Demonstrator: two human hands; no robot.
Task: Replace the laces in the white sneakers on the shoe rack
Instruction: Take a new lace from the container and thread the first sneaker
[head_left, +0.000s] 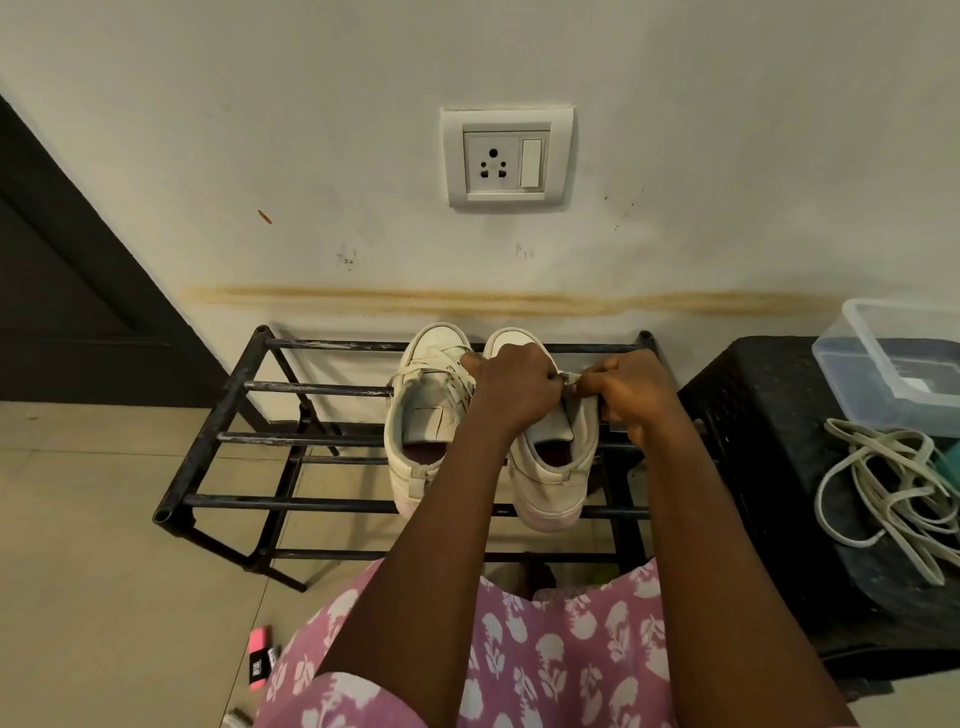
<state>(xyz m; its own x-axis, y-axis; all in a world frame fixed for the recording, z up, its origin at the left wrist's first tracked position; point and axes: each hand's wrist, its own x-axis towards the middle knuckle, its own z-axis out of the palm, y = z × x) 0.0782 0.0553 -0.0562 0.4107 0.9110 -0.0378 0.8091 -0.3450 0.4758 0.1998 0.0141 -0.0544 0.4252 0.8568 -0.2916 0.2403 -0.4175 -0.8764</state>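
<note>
Head view, looking down at a black metal shoe rack (218, 436) set against a stained wall. Two white sneakers stand side by side on the top bars, toes toward the wall. The left hand (514, 387) and the right hand (631, 392) meet over the lacing area of the right sneaker (545, 467), both closed, their fingertips pinching a short pale piece of lace (567, 378) that shows in the narrow gap between them; the rest of that shoe's lacing is hidden beneath the hands. Below the hands, toward the wearer, the shoe's tongue and open collar are visible, with the heel overhanging the front bar. Just beside the left hand, on its outer side, stands the left sneaker (428, 415), still laced, its laces lying loosely across the tongue and touching the hand's knuckles. Well to the outer side of the right hand, a black plastic stool (753, 415) carries a loose tangle of pale laces (883, 488) and, beyond it toward the wall, a clear plastic container (893, 358). Above the hands, on the wall, a white socket plate (506, 156). Beneath the forearms, a pink floral garment (519, 649); near it on the tiled floor, on the left arm's side, a small pink object (258, 656).
</note>
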